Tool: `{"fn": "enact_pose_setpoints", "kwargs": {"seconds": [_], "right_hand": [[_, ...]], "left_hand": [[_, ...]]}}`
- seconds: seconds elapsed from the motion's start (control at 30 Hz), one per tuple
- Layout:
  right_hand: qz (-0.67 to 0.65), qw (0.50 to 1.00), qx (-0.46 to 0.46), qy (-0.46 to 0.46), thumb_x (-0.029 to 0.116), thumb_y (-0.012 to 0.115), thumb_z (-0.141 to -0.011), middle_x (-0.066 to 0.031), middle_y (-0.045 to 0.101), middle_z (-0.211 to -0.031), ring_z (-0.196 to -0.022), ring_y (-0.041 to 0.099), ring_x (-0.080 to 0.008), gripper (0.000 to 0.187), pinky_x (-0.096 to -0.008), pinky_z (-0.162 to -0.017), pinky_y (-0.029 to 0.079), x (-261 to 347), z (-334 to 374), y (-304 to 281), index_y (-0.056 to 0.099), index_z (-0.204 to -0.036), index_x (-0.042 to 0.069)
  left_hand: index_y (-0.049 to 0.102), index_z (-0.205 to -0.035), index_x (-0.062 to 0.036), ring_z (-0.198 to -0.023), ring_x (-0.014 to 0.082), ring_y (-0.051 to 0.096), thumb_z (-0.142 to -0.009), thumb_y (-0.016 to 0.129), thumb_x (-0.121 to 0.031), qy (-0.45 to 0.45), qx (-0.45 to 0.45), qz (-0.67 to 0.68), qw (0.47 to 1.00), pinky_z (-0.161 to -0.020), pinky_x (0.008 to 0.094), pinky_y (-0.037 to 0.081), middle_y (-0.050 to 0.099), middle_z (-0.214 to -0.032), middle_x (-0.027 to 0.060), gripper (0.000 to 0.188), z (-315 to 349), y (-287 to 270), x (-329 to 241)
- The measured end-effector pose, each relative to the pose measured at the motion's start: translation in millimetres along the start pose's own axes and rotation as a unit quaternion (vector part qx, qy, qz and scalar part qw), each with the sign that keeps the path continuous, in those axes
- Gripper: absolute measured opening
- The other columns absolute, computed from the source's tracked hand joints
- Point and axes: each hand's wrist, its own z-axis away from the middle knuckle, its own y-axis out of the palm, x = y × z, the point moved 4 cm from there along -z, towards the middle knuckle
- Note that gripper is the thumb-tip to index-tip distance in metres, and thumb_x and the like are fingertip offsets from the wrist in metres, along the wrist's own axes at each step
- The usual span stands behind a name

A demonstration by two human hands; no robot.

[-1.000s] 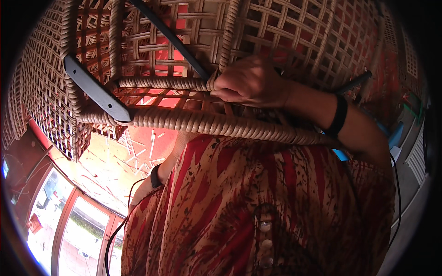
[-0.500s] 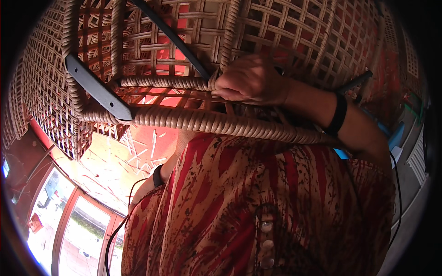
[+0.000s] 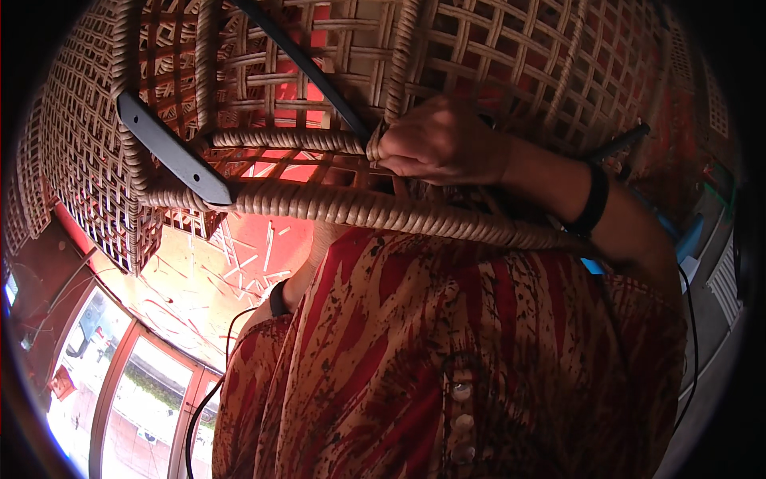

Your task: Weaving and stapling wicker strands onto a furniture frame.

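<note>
A brown woven wicker piece [image 3: 495,36] with an open lattice and strand-wrapped bars fills the upper view. My right hand [image 3: 443,144] is closed, knuckles up, against the joint where a wrapped crossbar [image 3: 291,141] meets an upright. What its fingertips pinch is too dark to make out. In front of my body runs a thicker wrapped rail [image 3: 335,205]. My left hand [image 3: 323,239] reaches up behind that rail from below; its fingers are hidden. A dark flat bar [image 3: 307,68] slants down to the joint near my right hand.
A dark plate with two holes [image 3: 171,149] spans the frame's left corner. Cut strands [image 3: 247,271] litter the red and pale floor below. Glass doors [image 3: 148,399] stand at lower left. Blue items [image 3: 688,237] lie at the right, and a black cable [image 3: 692,343] hangs there.
My left forearm has shifted slightly up and to the right behind the rail. My right hand stays at the joint, its fingers still closed. The whole view has drifted a little.
</note>
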Motion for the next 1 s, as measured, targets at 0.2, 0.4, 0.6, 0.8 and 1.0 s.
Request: {"fn": "enact_pose_setpoints", "kwargs": {"seconds": [0.2,0.4,0.6,0.8,1.0], "right_hand": [[-0.003,1.000,0.002,0.008,0.014,0.071,-0.074,-0.0023,0.050,-0.059,-0.050,0.055,-0.0173,0.020,-0.0317,-0.047,0.046,2.0,-2.1,0.3,0.052,-0.073,0.008],[-0.019,0.999,0.037,0.011,0.011,0.068,-0.076,-0.0050,0.054,-0.062,-0.054,0.058,-0.0206,0.018,-0.0342,-0.048,0.046,0.3,-3.5,-1.7,0.050,-0.072,0.008],[-0.037,0.996,0.077,0.009,0.012,0.066,-0.077,-0.0070,0.055,-0.061,-0.056,0.060,-0.0235,0.017,-0.0359,-0.050,0.047,-7.7,-9.0,1.0,0.050,-0.074,0.007],[-0.041,0.998,0.043,-0.013,0.016,0.062,-0.080,-0.0099,0.057,-0.057,-0.053,0.060,-0.0277,0.019,-0.0393,-0.052,0.048,-0.1,-8.1,-4.2,0.049,-0.069,0.007],[-0.036,0.997,0.061,-0.034,0.012,0.066,-0.078,-0.0060,0.057,-0.062,-0.056,0.061,-0.0231,0.013,-0.0359,-0.050,0.048,-2.4,-3.5,-2.6,0.054,-0.078,0.007]], "left_hand": [[0.063,-0.106,-0.0004,-0.076,0.0127,0.063,-0.086,0.064,-0.012,-0.016,-0.006,0.006,1.000,-0.069,0.0276,0.052,0.067,-0.089,0.0082,0.023,4.7,-10.6,-1.9],[0.066,-0.097,0.0010,-0.072,0.0113,0.062,-0.085,0.062,-0.005,-0.045,0.041,-0.237,0.970,-0.066,0.0267,0.051,0.067,-0.081,0.0068,0.014,26.9,-22.1,-93.3],[0.064,-0.096,0.0035,-0.074,0.0094,0.060,-0.089,0.060,-0.010,-0.172,-0.004,-0.037,0.984,-0.067,0.0246,0.049,0.067,-0.085,0.0062,0.016,18.8,-0.7,-109.5],[0.062,-0.099,0.0024,-0.074,0.0085,0.059,-0.088,0.063,-0.009,-0.059,0.014,-0.049,0.997,-0.066,0.0233,0.049,0.065,-0.086,0.0041,0.016,16.1,1.6,-47.3],[0.062,-0.100,0.0020,-0.074,0.0084,0.059,-0.087,0.063,-0.009,-0.053,0.009,-0.027,0.998,-0.066,0.0230,0.049,0.065,-0.086,0.0038,0.017,14.7,5.5,-42.8]]}}
